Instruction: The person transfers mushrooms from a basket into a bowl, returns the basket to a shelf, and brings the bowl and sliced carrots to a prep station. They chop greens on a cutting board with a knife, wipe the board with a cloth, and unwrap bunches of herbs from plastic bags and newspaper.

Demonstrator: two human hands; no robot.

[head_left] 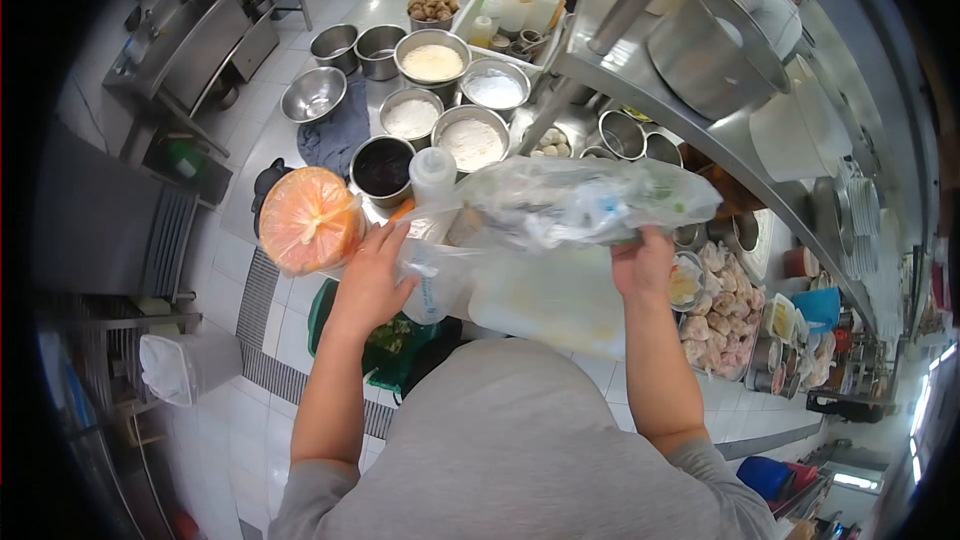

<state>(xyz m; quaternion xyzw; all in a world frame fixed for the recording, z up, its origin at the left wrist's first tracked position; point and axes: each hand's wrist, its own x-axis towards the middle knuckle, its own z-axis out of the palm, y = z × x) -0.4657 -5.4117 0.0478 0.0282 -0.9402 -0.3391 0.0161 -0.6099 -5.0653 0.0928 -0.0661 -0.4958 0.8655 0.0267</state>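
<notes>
My right hand grips the lower right side of a clear plastic bag, raised above a white cutting board. Its contents are blurred, with pale, dark and some green parts. My left hand has its fingers stretched out and its thumb apart, beside the bag's loose left end. Those fingertips are close to a round container of something orange, wrapped in knotted clear plastic; contact is unclear. Loose clear film with blue print hangs beside the left thumb. Behind the bag stands a translucent squeeze bottle.
Steel pots of white powder and one of dark liquid stand behind. A steel shelf overhangs the right side. Raw pale meat fills a tray at right. Below left is a green bin. A person works beyond.
</notes>
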